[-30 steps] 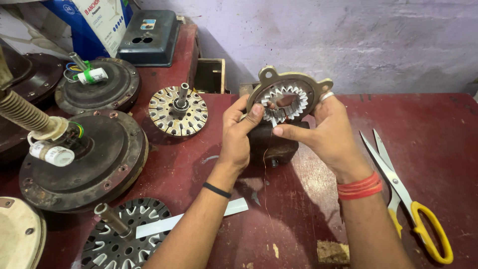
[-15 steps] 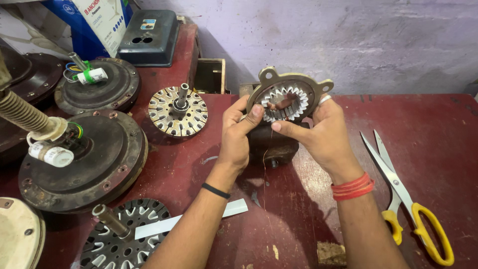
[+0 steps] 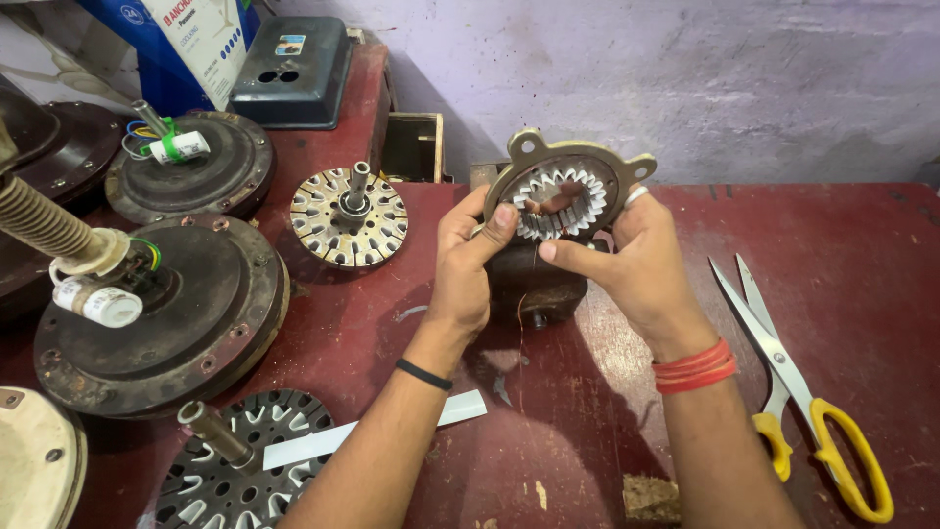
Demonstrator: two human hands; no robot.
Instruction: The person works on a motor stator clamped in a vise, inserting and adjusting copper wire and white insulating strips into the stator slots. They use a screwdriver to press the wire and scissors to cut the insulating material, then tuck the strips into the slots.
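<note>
Head view, looking down on a dark red workbench (image 3: 862, 235). Both hands hold up a round grey metal stator ring with toothed inner slots and three mounting lugs (image 3: 568, 191), raised above a dark metal block (image 3: 534, 279) that stands on the bench. The left hand (image 3: 465, 264) grips the ring's left rim, thumb pressed on its face; the right hand (image 3: 636, 260) is closed on the right rim, forefinger pointing across the lower teeth. Left of the ring lies a slotted silver rotor disc with a central shaft (image 3: 351, 217). Farther left sit two dark, domed motor housings, the nearer (image 3: 176, 313) and the farther (image 3: 196, 176), each with wires. Right of the ring lie yellow-handled scissors (image 3: 798, 382), well apart from it. Below the ring, near the left forearm, rest a black laminated stator core (image 3: 240, 465) and a white strip (image 3: 372, 431).
</note>
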